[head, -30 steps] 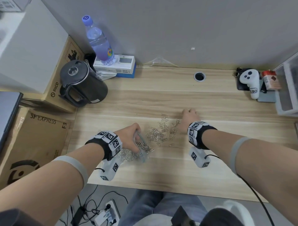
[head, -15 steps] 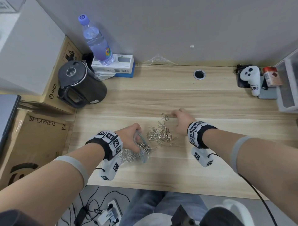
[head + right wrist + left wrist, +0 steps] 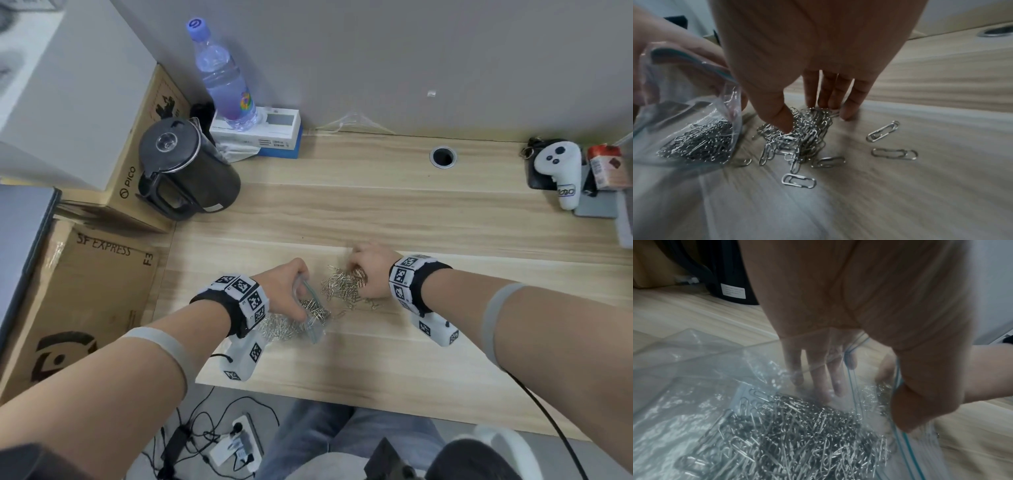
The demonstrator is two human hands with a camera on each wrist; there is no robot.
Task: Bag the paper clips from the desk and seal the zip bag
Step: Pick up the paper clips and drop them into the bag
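On pale wood-grain desk (image 3: pixel 411 212): right hand (image 3: pixel 371 270), grip cupped around loose silver wire paper clips (image 3: pixel 342 291); clear zip bag (image 3: pixel 310 318) mouth, pinched wide by left hand (image 3: pixel 287 284), lies at nine o'clock.

Bare pale wooden bench (image 3: pixel 394 219) is lying open behind the hands; a black electric kettle (image 3: pixel 186 168) is blocking its far-left corner, a white handheld controller (image 3: pixel 561 171) the far right.
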